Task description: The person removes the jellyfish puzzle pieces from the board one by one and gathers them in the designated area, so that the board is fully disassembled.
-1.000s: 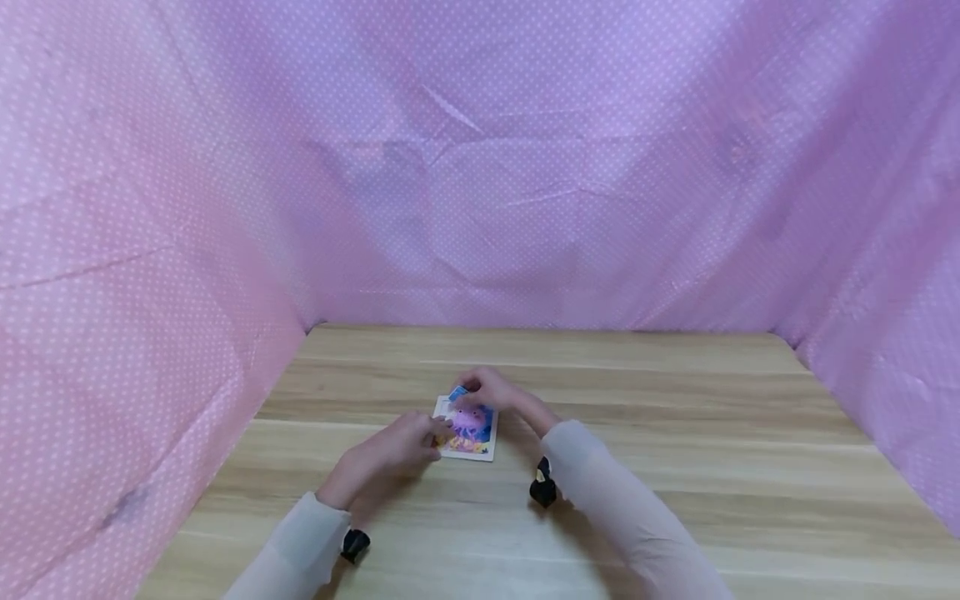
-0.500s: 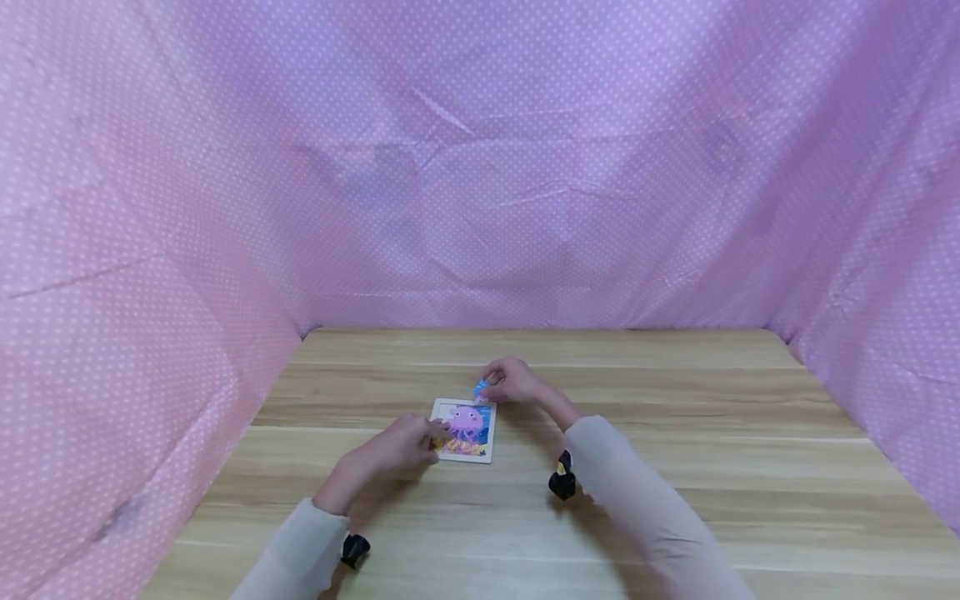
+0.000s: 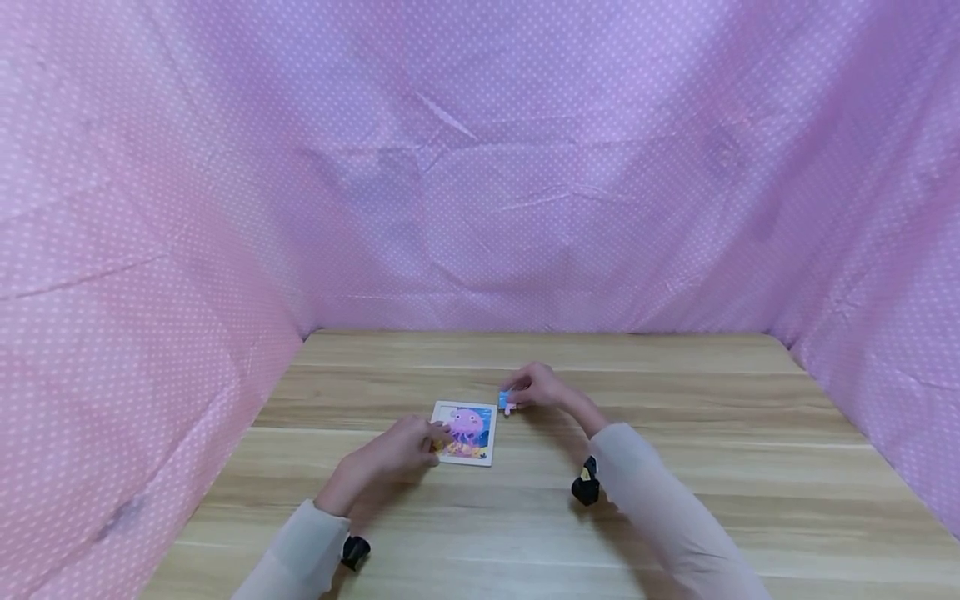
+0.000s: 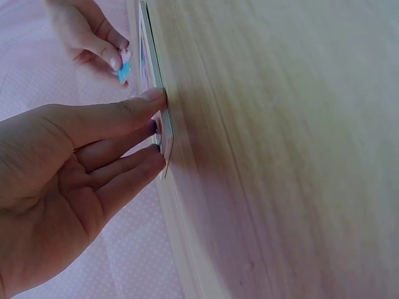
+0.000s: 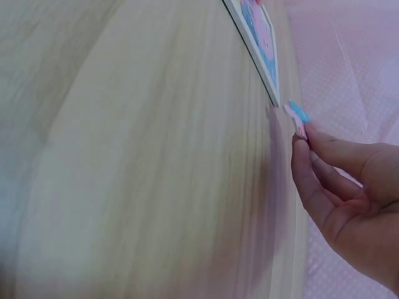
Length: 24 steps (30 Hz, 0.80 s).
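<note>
Firstly, puzzle piece (image 3: 505, 399): blue and pink, just beside the far right corner of the jellyfish puzzle (image 3: 469, 427); perhaps raised, though contact with the table (image 3: 675, 433) is unclear.
Right hand (image 3: 542, 387): thumb and fingertips together, pinching the piece.
Left hand (image 3: 405, 442): thumb and fingers clamped on the puzzle's near left corner.
Lettering: any on puzzle or piece is too small to read.
Wrists: pale sleeves (image 3: 660, 492), black devices (image 3: 586, 490) beneath.
Backdrop: pink dotted cloth (image 3: 525, 167).
</note>
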Each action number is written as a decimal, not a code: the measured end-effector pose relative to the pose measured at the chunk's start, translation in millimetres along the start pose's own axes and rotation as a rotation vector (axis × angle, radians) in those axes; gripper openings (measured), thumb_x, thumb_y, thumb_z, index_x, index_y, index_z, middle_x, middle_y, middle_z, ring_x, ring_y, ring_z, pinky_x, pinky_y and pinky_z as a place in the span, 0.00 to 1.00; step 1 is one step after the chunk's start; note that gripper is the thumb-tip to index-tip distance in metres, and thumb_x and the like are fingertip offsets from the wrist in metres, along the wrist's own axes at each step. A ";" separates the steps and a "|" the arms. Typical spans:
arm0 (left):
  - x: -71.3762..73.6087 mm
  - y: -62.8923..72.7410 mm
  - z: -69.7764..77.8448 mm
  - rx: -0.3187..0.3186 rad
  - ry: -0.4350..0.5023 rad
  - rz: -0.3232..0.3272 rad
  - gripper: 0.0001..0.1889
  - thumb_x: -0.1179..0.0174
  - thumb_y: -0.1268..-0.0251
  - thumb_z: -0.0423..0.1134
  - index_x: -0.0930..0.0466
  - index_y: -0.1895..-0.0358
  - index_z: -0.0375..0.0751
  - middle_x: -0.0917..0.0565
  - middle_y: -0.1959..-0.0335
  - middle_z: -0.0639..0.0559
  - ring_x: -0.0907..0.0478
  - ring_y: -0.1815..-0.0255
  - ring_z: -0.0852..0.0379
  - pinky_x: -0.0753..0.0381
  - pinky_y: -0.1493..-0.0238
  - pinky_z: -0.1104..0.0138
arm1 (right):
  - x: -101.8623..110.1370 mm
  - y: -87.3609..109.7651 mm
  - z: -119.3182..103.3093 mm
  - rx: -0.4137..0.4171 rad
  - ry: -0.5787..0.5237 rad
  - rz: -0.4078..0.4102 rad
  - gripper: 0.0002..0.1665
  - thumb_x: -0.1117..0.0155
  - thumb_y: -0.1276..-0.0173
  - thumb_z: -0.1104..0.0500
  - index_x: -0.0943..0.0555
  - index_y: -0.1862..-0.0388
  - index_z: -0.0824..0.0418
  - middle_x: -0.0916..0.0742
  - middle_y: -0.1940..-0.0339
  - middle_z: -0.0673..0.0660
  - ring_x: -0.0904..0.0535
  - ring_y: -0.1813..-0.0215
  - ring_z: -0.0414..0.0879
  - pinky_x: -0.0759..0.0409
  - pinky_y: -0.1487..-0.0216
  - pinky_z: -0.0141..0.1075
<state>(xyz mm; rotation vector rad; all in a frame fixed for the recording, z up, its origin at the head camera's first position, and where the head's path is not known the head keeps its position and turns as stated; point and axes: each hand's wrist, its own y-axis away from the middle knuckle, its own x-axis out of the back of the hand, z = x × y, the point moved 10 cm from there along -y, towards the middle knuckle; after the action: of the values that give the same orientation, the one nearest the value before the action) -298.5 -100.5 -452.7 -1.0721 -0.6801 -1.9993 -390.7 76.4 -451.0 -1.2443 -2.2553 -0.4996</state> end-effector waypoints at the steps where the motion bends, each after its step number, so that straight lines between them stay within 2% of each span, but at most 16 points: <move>1: -0.2 -0.5 0.1 -0.003 -0.004 -0.001 0.18 0.34 0.36 0.27 0.14 0.43 0.39 0.20 0.33 0.40 0.21 0.34 0.44 0.25 0.55 0.63 | 1.4 1.6 3.9 -0.018 -0.025 0.005 0.13 0.35 0.30 0.69 0.16 0.50 0.76 0.09 0.58 0.69 0.13 0.65 0.44 0.12 0.59 0.37; 2: -0.1 -1.0 0.7 -0.009 -0.004 -0.001 0.18 0.33 0.36 0.27 0.14 0.43 0.38 0.20 0.33 0.39 0.18 0.40 0.45 0.24 0.57 0.64 | 2.7 3.1 7.2 -0.030 -0.043 0.009 0.12 0.34 0.31 0.69 0.16 0.52 0.76 0.09 0.59 0.69 0.12 0.66 0.44 0.12 0.59 0.37; 5: -0.2 -2.6 1.1 -0.016 -0.003 -0.001 0.18 0.33 0.37 0.27 0.14 0.43 0.38 0.20 0.33 0.38 0.20 0.48 0.51 0.25 0.60 0.66 | 5.3 7.4 15.7 -0.066 -0.085 0.013 0.10 0.31 0.33 0.69 0.16 0.56 0.76 0.09 0.61 0.69 0.12 0.67 0.44 0.12 0.59 0.38; 6: 0.0 -3.0 1.2 -0.016 -0.006 0.000 0.19 0.32 0.37 0.27 0.14 0.43 0.38 0.21 0.33 0.38 0.19 0.44 0.50 0.26 0.60 0.66 | 6.5 8.9 17.7 -0.074 -0.085 0.017 0.10 0.31 0.33 0.69 0.16 0.56 0.76 0.09 0.62 0.68 0.12 0.67 0.44 0.12 0.59 0.38; 8: 0.1 -3.7 0.9 -0.013 -0.005 -0.003 0.19 0.33 0.37 0.27 0.14 0.43 0.39 0.21 0.33 0.38 0.20 0.46 0.51 0.26 0.60 0.66 | 8.3 11.3 19.6 -0.077 -0.066 0.024 0.10 0.30 0.33 0.69 0.15 0.56 0.75 0.09 0.62 0.67 0.13 0.67 0.42 0.13 0.60 0.37; 12: 0.4 -4.2 -0.8 -0.013 -0.004 -0.005 0.18 0.33 0.36 0.28 0.14 0.42 0.39 0.21 0.33 0.39 0.21 0.35 0.46 0.26 0.57 0.64 | 11.6 14.6 21.5 -0.089 -0.025 0.049 0.09 0.29 0.34 0.68 0.14 0.58 0.73 0.09 0.65 0.64 0.16 0.69 0.39 0.14 0.63 0.33; 14: 0.4 -3.8 -1.8 -0.017 -0.002 -0.010 0.18 0.34 0.36 0.28 0.15 0.42 0.39 0.21 0.33 0.39 0.19 0.38 0.43 0.25 0.59 0.65 | 12.2 15.1 21.1 -0.099 -0.004 0.061 0.08 0.28 0.35 0.68 0.13 0.60 0.72 0.09 0.67 0.62 0.18 0.71 0.38 0.16 0.65 0.32; 15: 0.9 -3.4 -2.0 -0.021 -0.003 -0.010 0.19 0.34 0.36 0.27 0.15 0.42 0.40 0.21 0.33 0.40 0.20 0.36 0.42 0.25 0.61 0.66 | 12.6 14.8 19.7 -0.094 0.018 0.069 0.08 0.27 0.36 0.68 0.13 0.61 0.72 0.09 0.68 0.61 0.18 0.72 0.37 0.17 0.66 0.31; 17: 2.2 -3.0 -2.0 -0.028 -0.001 -0.011 0.19 0.34 0.36 0.27 0.15 0.42 0.39 0.20 0.34 0.39 0.15 0.50 0.44 0.27 0.67 0.70 | 13.3 13.7 17.0 -0.090 0.063 0.084 0.07 0.26 0.38 0.67 0.12 0.63 0.70 0.10 0.71 0.59 0.20 0.74 0.37 0.19 0.69 0.29; 18: 2.5 -3.0 -2.4 -0.028 0.002 -0.014 0.19 0.34 0.36 0.27 0.15 0.41 0.38 0.19 0.34 0.39 0.16 0.60 0.46 0.29 0.71 0.71 | 13.6 13.0 15.5 -0.087 0.087 0.092 0.06 0.25 0.38 0.67 0.12 0.64 0.70 0.10 0.72 0.58 0.21 0.75 0.37 0.21 0.70 0.28; 20: 3.4 -3.4 -2.8 -0.024 0.005 -0.020 0.19 0.34 0.36 0.27 0.16 0.41 0.38 0.19 0.35 0.39 0.27 0.73 0.50 0.34 0.75 0.72 | 14.2 11.4 12.7 -0.076 0.152 0.102 0.05 0.24 0.39 0.66 0.11 0.66 0.67 0.11 0.74 0.55 0.23 0.74 0.37 0.24 0.71 0.27; 21: 4.4 -3.4 -2.5 -0.024 -0.001 -0.020 0.19 0.34 0.35 0.27 0.15 0.41 0.38 0.19 0.35 0.39 0.22 0.69 0.51 0.33 0.74 0.72 | 14.5 10.7 11.6 -0.070 0.182 0.105 0.05 0.23 0.40 0.65 0.11 0.67 0.66 0.11 0.74 0.55 0.24 0.74 0.37 0.26 0.71 0.27; 22: 4.8 -3.9 -2.4 -0.023 -0.006 -0.023 0.19 0.34 0.35 0.27 0.15 0.41 0.38 0.19 0.35 0.39 0.26 0.71 0.53 0.33 0.73 0.72 | 14.5 10.1 11.0 -0.066 0.203 0.105 0.04 0.23 0.40 0.65 0.11 0.67 0.66 0.11 0.74 0.54 0.24 0.73 0.37 0.26 0.70 0.26; 23: 5.5 -4.3 -2.0 -0.023 -0.010 -0.024 0.19 0.34 0.35 0.28 0.15 0.41 0.39 0.19 0.35 0.40 0.20 0.65 0.51 0.32 0.73 0.71 | 14.7 9.8 11.1 -0.068 0.213 0.104 0.04 0.23 0.40 0.66 0.10 0.67 0.65 0.11 0.74 0.54 0.24 0.73 0.37 0.26 0.70 0.26; 24: 6.2 -4.6 -2.0 -0.017 -0.014 -0.028 0.18 0.34 0.34 0.28 0.15 0.41 0.40 0.19 0.34 0.41 0.19 0.61 0.50 0.31 0.73 0.71 | 15.0 9.4 11.4 -0.069 0.224 0.103 0.03 0.23 0.40 0.66 0.10 0.68 0.65 0.11 0.74 0.53 0.24 0.73 0.37 0.26 0.70 0.26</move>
<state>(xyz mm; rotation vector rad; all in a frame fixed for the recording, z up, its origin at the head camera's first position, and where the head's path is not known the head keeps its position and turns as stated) -305.4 -101.6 -448.9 -1.0938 -0.6896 -2.0262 -392.3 97.4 -450.5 -1.2637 -1.9928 -0.6485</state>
